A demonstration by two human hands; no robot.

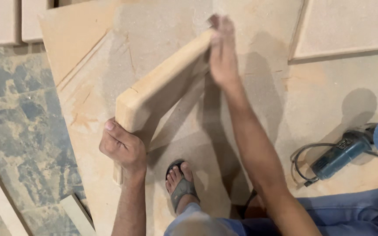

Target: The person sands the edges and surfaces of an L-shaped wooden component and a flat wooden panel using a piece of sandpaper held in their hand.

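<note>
A thick pale wooden board [162, 83] stands on its edge, tilted, over a large dusty sheet of wood [154, 30] lying on the floor. My left hand [122, 146] grips the board's near corner, thumb on its top edge. My right hand [222, 51] is pressed against the board's far end with fingers closed; a small pale piece seems to poke out at the fingertips, but blur hides what it is.
A blue angle grinder [342, 153] with a coiled cord lies on the sheet at the right. My sandalled foot [180, 181] rests on the sheet below the board. Other panels [344, 26] lie at the top right and top left [16, 19]. A wood strip [77, 214] lies on the mottled floor.
</note>
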